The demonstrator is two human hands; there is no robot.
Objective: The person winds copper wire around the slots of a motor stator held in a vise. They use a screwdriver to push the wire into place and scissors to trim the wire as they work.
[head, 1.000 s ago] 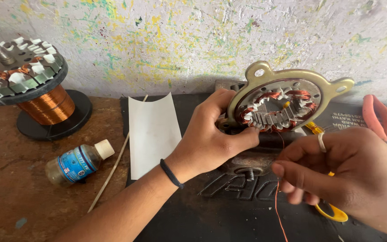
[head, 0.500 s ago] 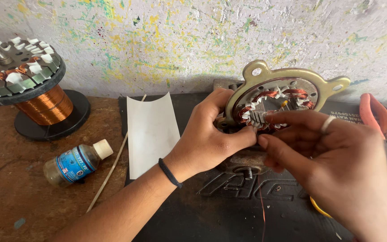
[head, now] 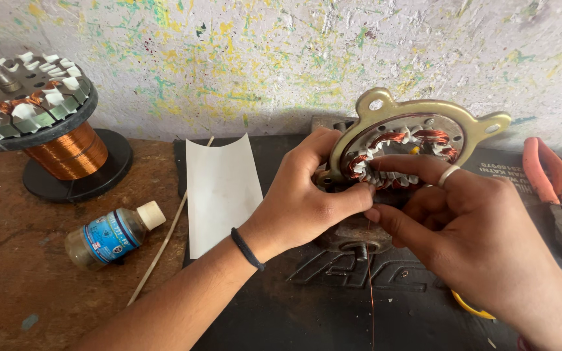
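Left hand grips the round brass-coloured metal stator plate with three lugs and copper windings at its lower-left rim, fingers curled around the edge, thumb and forefinger pressed together at the winding slots. Stator is held tilted up on edge, resting over a dark cast-metal block at the back of the bench, just in front of the paint-spattered wall. Right hand, silver ring on one finger, reaches across the stator's lower face; thumb and fingers pinch a thin copper wire that hangs straight down from the pinch point. Fingertips of both hands touch at the slots. White paper sheet lies flat just left of the left hand, thin wooden stick along its left edge. Small glass bottle with blue label and cream cap lies on its side on the brown worktop. Copper wire spool with a second slotted stator core on top stands far left. Red-handled pliers lie far right, well apart from the hands.
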